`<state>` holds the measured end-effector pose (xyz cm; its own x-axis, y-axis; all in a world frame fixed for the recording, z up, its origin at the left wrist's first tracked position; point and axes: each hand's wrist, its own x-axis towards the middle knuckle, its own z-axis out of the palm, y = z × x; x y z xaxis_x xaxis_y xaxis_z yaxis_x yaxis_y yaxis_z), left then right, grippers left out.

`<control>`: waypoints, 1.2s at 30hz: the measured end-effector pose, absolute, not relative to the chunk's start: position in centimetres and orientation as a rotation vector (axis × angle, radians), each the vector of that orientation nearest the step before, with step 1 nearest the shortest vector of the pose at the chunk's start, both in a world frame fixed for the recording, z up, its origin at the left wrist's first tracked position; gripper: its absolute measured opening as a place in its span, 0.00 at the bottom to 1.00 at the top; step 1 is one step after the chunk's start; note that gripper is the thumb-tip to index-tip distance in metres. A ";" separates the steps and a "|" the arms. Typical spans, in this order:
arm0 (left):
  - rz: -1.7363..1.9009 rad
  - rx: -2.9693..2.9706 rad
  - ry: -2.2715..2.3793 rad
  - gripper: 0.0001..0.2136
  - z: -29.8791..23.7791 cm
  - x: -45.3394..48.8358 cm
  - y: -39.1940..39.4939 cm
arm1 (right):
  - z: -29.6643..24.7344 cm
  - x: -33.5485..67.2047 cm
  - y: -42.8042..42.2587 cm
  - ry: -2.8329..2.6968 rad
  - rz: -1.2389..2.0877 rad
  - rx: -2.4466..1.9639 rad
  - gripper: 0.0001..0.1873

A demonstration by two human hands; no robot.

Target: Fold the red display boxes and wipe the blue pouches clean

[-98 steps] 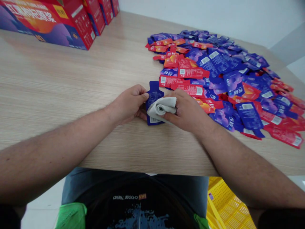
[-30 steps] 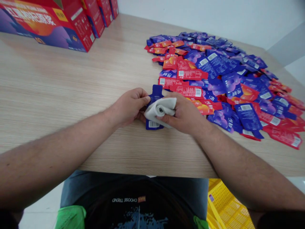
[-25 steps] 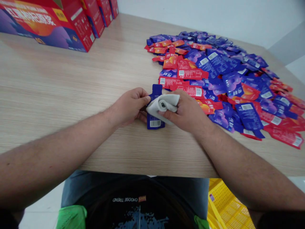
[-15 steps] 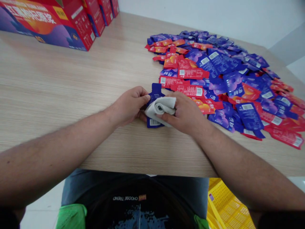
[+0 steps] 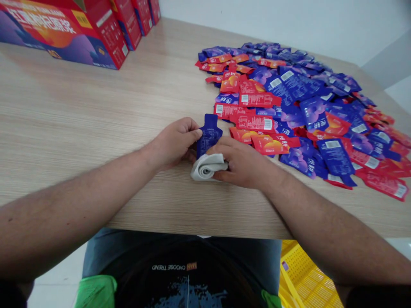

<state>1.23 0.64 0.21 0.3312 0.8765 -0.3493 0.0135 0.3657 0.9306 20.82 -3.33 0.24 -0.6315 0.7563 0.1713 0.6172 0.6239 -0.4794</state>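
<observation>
A dark blue pouch (image 5: 210, 132) with a narrow neck and small pale print stands out between my hands, its neck pointing away from me. My left hand (image 5: 180, 143) pinches the pouch's left edge with thumb and fingers. In my right hand (image 5: 242, 162) is a rolled whitish cloth (image 5: 205, 169), gripped from the right side. The cloth lies over the lower end of the pouch and hides it. Just beyond my right hand, red pouches (image 5: 274, 143) from a large pile lie on the table.
The pile of blue and red pouches (image 5: 292, 87) spreads over the table's (image 5: 80, 115) right side toward the wall. Red and purple cartons (image 5: 107, 40) stand at the back left. Below the table edge, at right, is a yellow plastic crate (image 5: 310, 273).
My right hand has slid the cloth down the pouch toward me, uncovering its printed middle and covering its barcode end. My left hand has barely moved.
</observation>
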 end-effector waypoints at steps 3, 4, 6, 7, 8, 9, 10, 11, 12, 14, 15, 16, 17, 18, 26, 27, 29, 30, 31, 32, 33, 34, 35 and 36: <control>0.708 1.040 1.073 0.04 0.2 1.2 0.7 | 0.3 21.2 -3.1 -2.423 0.483 -1.165 0.14; 0.706 1.040 1.072 0.04 0.1 1.2 0.8 | 0.4 21.3 -3.0 -2.348 0.434 -1.233 0.14; 0.704 1.047 1.071 0.04 -0.1 1.1 0.8 | 0.3 21.2 -3.0 -2.248 0.369 -1.310 0.15; 0.715 1.052 1.071 0.04 -0.2 1.1 0.8 | 0.3 21.1 -3.1 -2.263 0.372 -1.299 0.15; 0.729 1.057 1.068 0.04 -0.3 1.2 0.8 | 0.3 20.9 -3.3 -2.316 0.398 -1.261 0.15; 0.744 1.061 1.062 0.04 -0.4 1.2 0.8 | 0.2 20.7 -3.5 -2.386 0.436 -1.210 0.15; 0.757 1.062 1.058 0.04 -0.4 1.2 0.8 | 0.2 20.5 -3.6 -2.444 0.469 -1.170 0.14; 0.766 1.061 1.057 0.05 -0.4 1.2 0.8 | 0.2 20.4 -3.7 -2.465 0.479 -1.161 0.14; 0.768 1.057 1.059 0.05 -0.4 1.2 0.8 | 0.2 20.3 -3.7 -2.446 0.459 -1.183 0.14; 0.747 1.052 1.064 0.05 -0.2 1.2 0.7 | 0.2 20.4 -3.7 -2.310 0.357 -1.280 0.16; 0.737 1.051 1.069 0.04 -0.1 1.2 0.7 | 0.1 20.3 -3.6 -2.245 0.312 -1.320 0.16; 0.734 1.055 1.073 0.04 -0.1 1.2 0.7 | 0.1 20.3 -3.7 -2.206 0.287 -1.342 0.17; 0.741 1.063 1.077 0.04 -0.1 1.3 0.7 | 0.1 20.2 -3.7 -2.205 0.289 -1.348 0.17; 0.755 1.072 1.082 0.05 -0.1 1.3 0.7 | 0.1 20.0 -3.9 -2.241 0.314 -1.336 0.18; 0.697 1.061 1.074 0.05 0.3 1.2 0.6 | 0.7 21.2 -3.3 -2.528 0.555 -1.131 0.12; 0.691 1.060 1.069 0.04 0.3 1.2 0.6 | 0.8 21.6 -2.9 -2.462 0.511 -1.178 0.13; 0.682 1.060 1.057 0.04 0.3 1.2 0.7 | 0.9 22.2 -2.3 -2.259 0.402 -1.326 0.16; 0.680 1.062 1.056 0.04 0.2 1.1 0.7 | 0.9 22.3 -2.2 -2.163 0.368 -1.388 0.17; 0.680 1.066 1.053 0.05 0.0 1.1 0.7 | 0.9 22.3 -2.2 -2.106 0.365 -1.418 0.18; 0.683 1.072 1.049 0.05 -0.1 1.0 0.7 | 0.8 22.1 -2.2 -2.100 0.393 -1.410 0.18; 0.685 1.080 1.041 0.05 -0.2 1.0 0.8 | 0.7 21.9 -2.4 -2.137 0.434 -1.372 0.17; 0.684 1.087 1.033 0.05 -0.3 0.9 0.8 | 0.7 21.7 -2.5 -2.193 0.471 -1.324 0.17; 0.679 1.093 1.021 0.05 -0.4 0.9 0.8 | 0.6 21.5 -2.6 -2.232 0.485 -1.293 0.17; 0.669 1.099 1.009 0.05 -0.4 0.8 0.8 | 0.6 21.4 -2.7 -2.233 0.465 -1.296 0.17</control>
